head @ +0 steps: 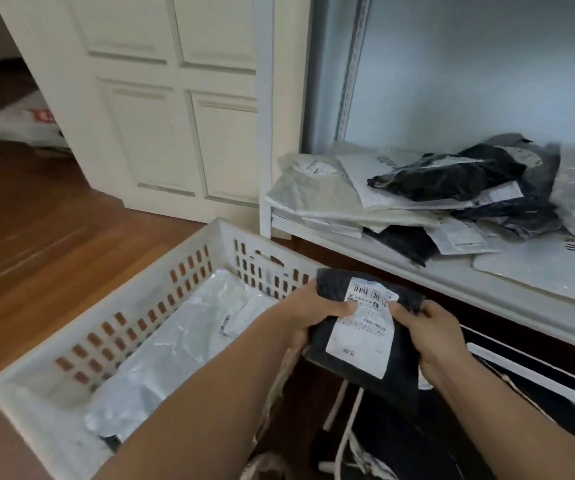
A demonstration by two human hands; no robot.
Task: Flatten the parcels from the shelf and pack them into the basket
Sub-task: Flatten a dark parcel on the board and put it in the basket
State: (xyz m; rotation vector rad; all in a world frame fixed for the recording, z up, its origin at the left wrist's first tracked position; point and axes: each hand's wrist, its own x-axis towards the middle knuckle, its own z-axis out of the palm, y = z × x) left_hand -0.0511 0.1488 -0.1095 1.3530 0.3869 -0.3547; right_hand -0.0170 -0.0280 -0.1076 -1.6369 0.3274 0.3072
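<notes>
Two hands on one parcel, between basket and shelf.
We've got left hand and right hand fingers pinching the soft black plastic mailer parcel beside the white slotted plastic basket; light, crumply, best gripped at its edges.

One basket, one held dark parcel, perhaps eight parcels shelved.

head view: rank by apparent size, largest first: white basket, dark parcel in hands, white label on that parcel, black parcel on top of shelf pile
1. white basket, by far the largest.
2. and 3. dark parcel and black parcel on top of the shelf pile: similar in frame, and the held one is nearer, so unranked.
4. white label, smallest.
</notes>
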